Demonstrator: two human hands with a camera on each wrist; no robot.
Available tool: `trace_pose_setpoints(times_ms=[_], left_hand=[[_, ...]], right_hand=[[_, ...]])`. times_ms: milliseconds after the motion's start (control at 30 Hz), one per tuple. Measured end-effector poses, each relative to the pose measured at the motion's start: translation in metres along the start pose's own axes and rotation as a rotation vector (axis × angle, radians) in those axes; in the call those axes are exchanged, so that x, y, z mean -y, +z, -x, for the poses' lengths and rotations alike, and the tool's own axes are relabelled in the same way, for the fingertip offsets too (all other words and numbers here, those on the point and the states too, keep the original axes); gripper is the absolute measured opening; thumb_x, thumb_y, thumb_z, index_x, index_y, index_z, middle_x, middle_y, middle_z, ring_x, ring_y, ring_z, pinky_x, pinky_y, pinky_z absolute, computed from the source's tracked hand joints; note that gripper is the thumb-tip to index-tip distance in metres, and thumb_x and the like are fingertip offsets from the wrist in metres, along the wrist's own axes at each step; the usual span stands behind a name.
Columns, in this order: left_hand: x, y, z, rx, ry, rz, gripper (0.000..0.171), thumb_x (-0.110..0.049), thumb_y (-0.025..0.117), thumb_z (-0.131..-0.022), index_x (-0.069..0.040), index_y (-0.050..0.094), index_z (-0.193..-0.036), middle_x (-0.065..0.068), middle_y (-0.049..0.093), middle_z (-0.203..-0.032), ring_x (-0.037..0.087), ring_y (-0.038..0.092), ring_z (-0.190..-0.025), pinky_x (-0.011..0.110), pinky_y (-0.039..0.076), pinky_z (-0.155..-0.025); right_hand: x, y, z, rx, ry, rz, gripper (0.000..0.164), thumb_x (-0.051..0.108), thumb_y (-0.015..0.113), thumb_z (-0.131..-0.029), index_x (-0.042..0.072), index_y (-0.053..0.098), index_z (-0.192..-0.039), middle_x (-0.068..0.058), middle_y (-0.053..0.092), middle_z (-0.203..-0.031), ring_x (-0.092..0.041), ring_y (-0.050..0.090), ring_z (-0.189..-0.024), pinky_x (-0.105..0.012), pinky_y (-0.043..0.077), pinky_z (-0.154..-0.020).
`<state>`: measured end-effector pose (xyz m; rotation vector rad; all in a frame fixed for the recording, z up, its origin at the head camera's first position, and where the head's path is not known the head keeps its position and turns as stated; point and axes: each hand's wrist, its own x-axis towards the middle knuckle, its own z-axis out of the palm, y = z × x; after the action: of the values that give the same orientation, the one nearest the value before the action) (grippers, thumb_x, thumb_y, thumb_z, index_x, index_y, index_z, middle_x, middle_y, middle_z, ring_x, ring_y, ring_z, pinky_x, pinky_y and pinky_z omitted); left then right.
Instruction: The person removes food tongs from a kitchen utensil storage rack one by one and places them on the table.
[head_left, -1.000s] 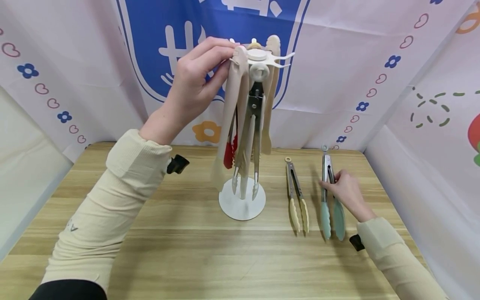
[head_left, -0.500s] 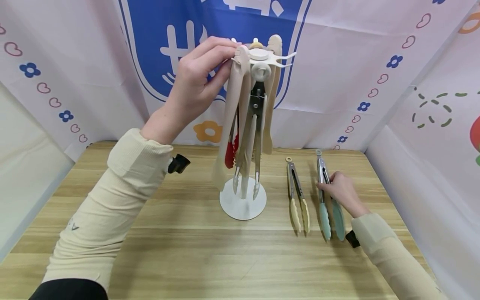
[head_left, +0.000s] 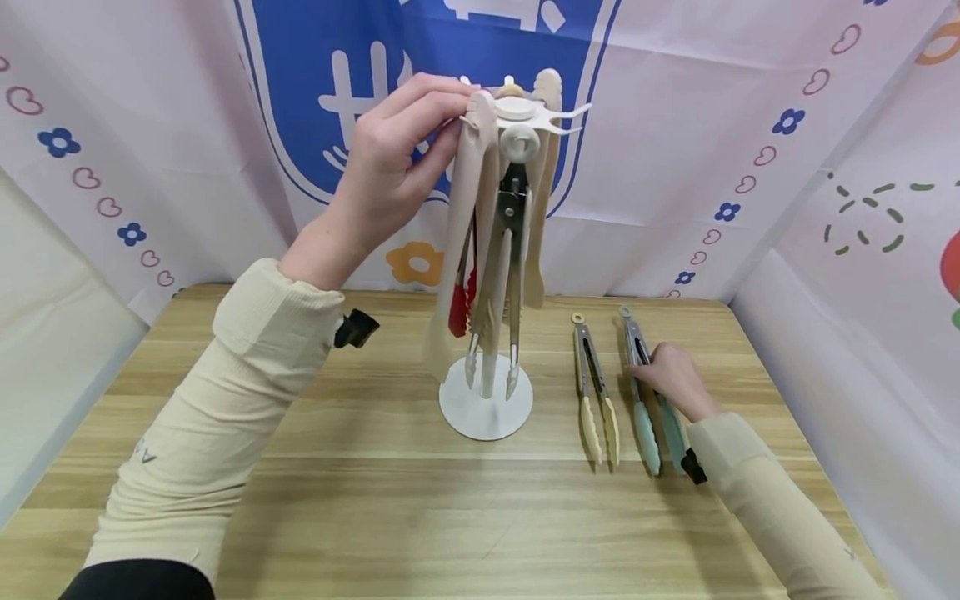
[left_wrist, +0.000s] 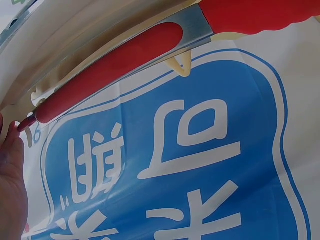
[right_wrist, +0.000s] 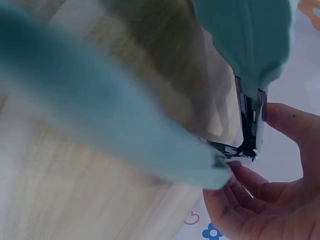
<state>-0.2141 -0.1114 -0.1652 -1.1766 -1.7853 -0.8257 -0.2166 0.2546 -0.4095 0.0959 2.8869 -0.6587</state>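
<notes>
The right hand (head_left: 675,381) had thumb and fingers clamped on the metal arms of the green tongs (head_left: 645,433), which lay on the right of the worktop (head_left: 360,500), just right of the yellow tongs (head_left: 589,425). In the right wrist view one green arm was blurred and cut off at the left edge.

The left hand (head_left: 401,146) had bent fingers and thumb close together at the top of the white rack (head_left: 467,417); whether they pinched something or only touched it could not be told. In the left wrist view that hand was mostly cut off, its fingertips beside the end of the red tongs (left_wrist: 115,70). From the head, those tongs were largely hidden behind the beige tongs (head_left: 461,208), while the metal tongs (head_left: 512,208) hung in front. Further beige utensils at the rack's far side overlapped and were hard to separate.
</notes>
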Motion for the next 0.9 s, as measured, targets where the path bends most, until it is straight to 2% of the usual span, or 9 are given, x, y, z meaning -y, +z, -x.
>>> trace_pose_setpoints(times_ms=[233,433,900], left_hand=[[-0.0005,0.0004,-0.0008,-0.001,0.005,0.004,0.015,0.003,0.051,-0.090,0.009,0.062,-0.098,0.018,0.060,-0.105,0.024,0.056,-0.103,0.026,0.044,-0.093],[-0.0009,0.0001,-0.0006,0.001,0.003,-0.001,0.015,0.002,0.051,-0.090,0.009,0.062,-0.098,0.018,0.060,-0.105,0.024,0.056,-0.102,0.026,0.045,-0.092],[-0.0010,0.0000,-0.0005,0.003,-0.005,0.002,0.015,0.002,0.051,-0.090,0.008,0.062,-0.098,0.017,0.061,-0.105,0.023,0.055,-0.102,0.026,0.045,-0.091]], right_hand=[[0.0014,0.0017,-0.0050,0.022,0.022,0.028,0.039,0.031,0.067,-0.078,0.010,0.041,-0.058,0.000,0.040,-0.051,-0.013,0.040,-0.046,-0.025,0.036,-0.041],[0.0023,0.0030,-0.0086,0.048,0.063,0.043,0.043,0.033,0.066,-0.079,0.012,0.036,-0.057,0.002,0.035,-0.050,-0.012,0.038,-0.046,-0.024,0.034,-0.041],[0.0044,0.0030,-0.0099,0.098,0.075,0.037,0.043,0.033,0.066,-0.080,0.013,0.036,-0.057,0.003,0.033,-0.049,-0.010,0.037,-0.045,-0.023,0.035,-0.042]])
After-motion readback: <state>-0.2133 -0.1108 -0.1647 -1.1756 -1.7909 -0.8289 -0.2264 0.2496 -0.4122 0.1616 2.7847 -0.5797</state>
